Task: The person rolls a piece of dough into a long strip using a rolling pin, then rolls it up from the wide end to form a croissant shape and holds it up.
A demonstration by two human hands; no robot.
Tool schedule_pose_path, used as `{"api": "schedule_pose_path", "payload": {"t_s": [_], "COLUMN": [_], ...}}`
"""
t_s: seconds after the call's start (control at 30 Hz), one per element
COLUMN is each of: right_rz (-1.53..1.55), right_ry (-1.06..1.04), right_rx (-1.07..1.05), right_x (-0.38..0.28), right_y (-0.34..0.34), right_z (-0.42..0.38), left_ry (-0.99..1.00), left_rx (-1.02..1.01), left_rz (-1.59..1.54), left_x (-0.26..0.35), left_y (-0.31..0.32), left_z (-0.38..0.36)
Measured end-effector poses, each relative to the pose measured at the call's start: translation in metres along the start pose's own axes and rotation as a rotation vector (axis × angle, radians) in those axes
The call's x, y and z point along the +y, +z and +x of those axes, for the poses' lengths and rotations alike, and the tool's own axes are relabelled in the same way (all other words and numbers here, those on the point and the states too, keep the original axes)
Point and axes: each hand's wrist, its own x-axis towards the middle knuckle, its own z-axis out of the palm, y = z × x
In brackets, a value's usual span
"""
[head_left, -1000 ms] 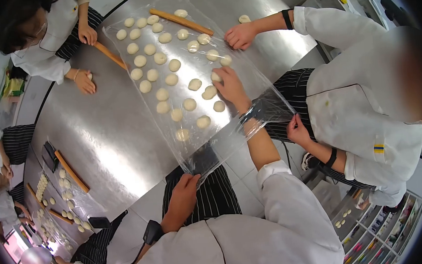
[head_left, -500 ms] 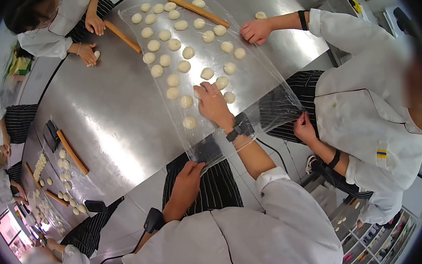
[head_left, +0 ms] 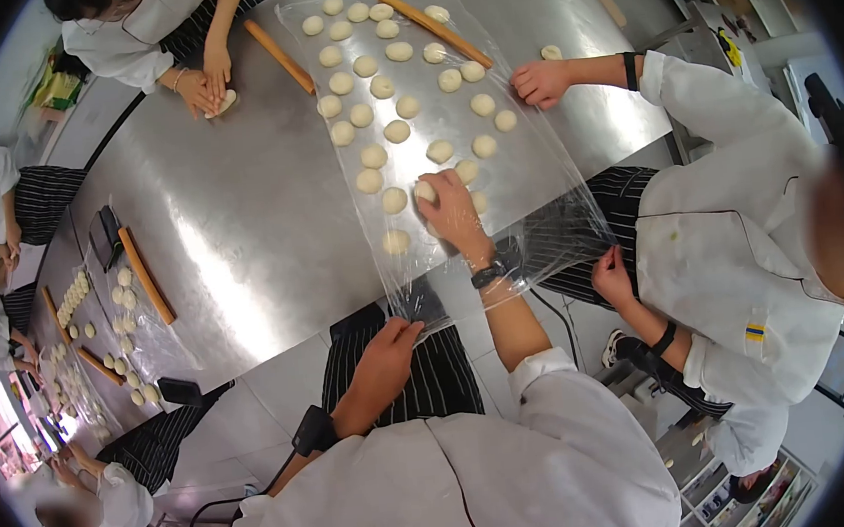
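Note:
A clear plastic sheet (head_left: 440,177) spreads over the metal table with many round white dough balls (head_left: 397,131) in several uneven rows. My left hand (head_left: 386,359) pinches the near left corner of the sheet past the table edge. My right hand (head_left: 454,211) reaches in among the near dough balls, its fingers curled round one dough ball (head_left: 424,191). Film appears to lie across my right forearm, below the wristband. Some dough near my right hand is partly hidden by it. A wooden rolling pin (head_left: 435,29) lies along the sheet's far right side.
At right, a co-worker's hand (head_left: 610,277) grips the sheet's near right corner; their other hand (head_left: 541,84) rests by its right edge. Across the steel table (head_left: 208,222), another person's hands (head_left: 206,90) press dough beside a rolling pin (head_left: 280,57). More dough trays and people are at left.
The view has shifted, moving the table slightly right and down in the picture. The person across has brought both hands together on a dough piece. My hands keep nearly the same places on sheet and dough.

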Motion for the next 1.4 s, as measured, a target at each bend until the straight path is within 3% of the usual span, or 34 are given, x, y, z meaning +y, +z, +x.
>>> {"api": "schedule_pose_path", "payload": {"t_s": [0.03, 0.1, 0.13, 0.17, 0.2, 0.23, 0.27, 0.3, 0.37, 0.47, 0.53, 0.6, 0.67, 0.73, 0.83, 0.9, 1.0, 1.13, 1.2, 1.4], "right_rz": [-0.001, 0.012, 0.275, 0.364, 1.004, 0.839, 1.21, 1.334, 1.411, 1.467, 1.461, 1.197, 1.121, 0.792, 0.808, 0.829, 0.808, 0.723, 0.721, 0.715], "right_ry": [-0.002, -0.066, 0.268, 0.257, 0.653, 0.537, 0.915, 0.911, 1.1, 1.256, 1.227, 1.198, 1.157, 1.036, 1.028, 1.011, 0.986, 0.974, 1.008, 1.004], "right_rx": [-0.002, 0.22, 0.195, 0.238, 0.21, 0.172, 0.151, 0.08, -0.077, -0.121, -0.118, -0.144, -0.173, -0.14, -0.11, -0.13, -0.165, -0.135, -0.098, -0.066], "right_x": [-0.002, 0.005, 0.01, 0.051, 0.05, 0.052, 0.037, 0.034, 0.023, 0.018, 0.033, 0.041, 0.039, 0.039, 0.043, 0.045, 0.071, 0.071, 0.056, 0.052], "right_y": [0.002, 0.014, 0.031, 0.064, 0.063, 0.081, 0.079, 0.08, 0.068, 0.048, 0.043, 0.036, 0.023, 0.017, 0.008, 0.01, 0.029, 0.045, 0.045, 0.034], "right_z": [-0.012, -0.049, -0.076, -0.109, -0.137, -0.177, -0.205, -0.229, -0.266, -0.28, -0.277, -0.255, -0.226, -0.2, -0.171, -0.158, -0.152, -0.144, -0.14, -0.14], "left_ry": [0.004, 0.01, 0.005, 0.004, 0.007, 0.034, 0.06, 0.064, 0.005, -0.017, -0.026, -0.079, -0.128, -0.181, -0.202, -0.4, -0.458, -0.605, -0.904, -0.785], "left_rx": [-0.009, -0.011, -0.026, -0.04, -0.035, -0.018, 0.0, 0.003, -0.094, -0.164, -0.198, -0.11, -0.086, -0.063, 0.038, 0.015, 0.028, -0.093, 0.003, 0.179], "left_rz": [0.029, 0.056, 0.06, 0.065, 0.067, 0.088, 0.106, 0.102, 0.163, 0.24, 0.232, 0.191, 0.157, 0.12, 0.051, -0.045, -0.152, -0.291, -1.112, -1.768], "left_x": [-0.001, -0.003, -0.005, -0.008, -0.014, -0.023, -0.033, -0.044, -0.069, -0.111, -0.137, -0.147, -0.151, -0.158, -0.178, -0.185, -0.175, -0.182, -0.161, -0.152], "left_y": [0.0, 0.002, 0.003, 0.004, 0.007, 0.014, 0.021, 0.029, 0.047, 0.081, 0.102, 0.11, 0.115, 0.122, 0.133, 0.139, 0.131, 0.135, 0.121, 0.108], "left_z": [-0.002, -0.003, -0.003, -0.004, -0.005, -0.007, -0.008, -0.007, -0.005, -0.001, 0.005, 0.013, 0.026, 0.033, 0.041, 0.044, 0.048, 0.048, 0.047, 0.034]}}
